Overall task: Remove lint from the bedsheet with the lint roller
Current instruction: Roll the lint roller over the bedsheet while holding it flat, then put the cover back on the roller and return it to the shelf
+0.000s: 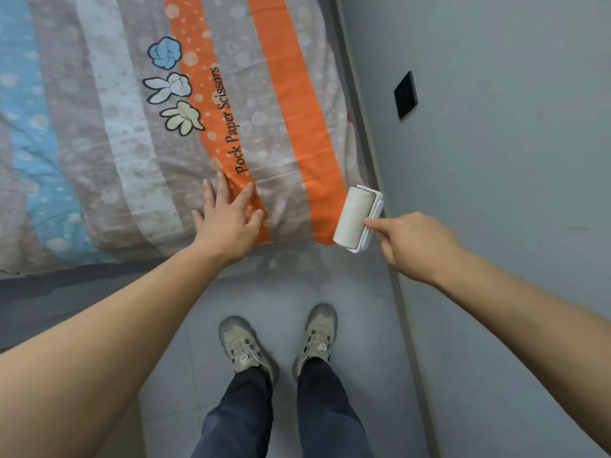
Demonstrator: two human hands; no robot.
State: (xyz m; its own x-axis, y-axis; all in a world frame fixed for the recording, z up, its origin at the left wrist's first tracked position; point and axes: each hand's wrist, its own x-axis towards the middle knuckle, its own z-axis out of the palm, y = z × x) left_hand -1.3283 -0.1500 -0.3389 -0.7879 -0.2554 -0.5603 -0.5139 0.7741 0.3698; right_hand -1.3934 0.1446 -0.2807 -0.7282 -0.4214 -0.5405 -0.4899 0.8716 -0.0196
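A striped bedsheet (142, 133) in grey, orange, white and blue, printed with hand cartoons and the words "Pock Paper Scissors", covers the bed across the upper left. My left hand (228, 219) lies flat on it near the bed's front edge, fingers spread, holding nothing. My right hand (413, 242) grips the white handle of the lint roller (352, 216). The roller's pale paper drum rests at the sheet's near right corner, on the edge of the outer orange stripe, beside the wall.
A grey wall (496, 127) with a black socket plate (405, 95) runs along the bed's right side. A grey tiled floor (281, 292) lies below the bed edge, where my two shoes (244, 345) stand. The bed base (49, 292) shows dark at lower left.
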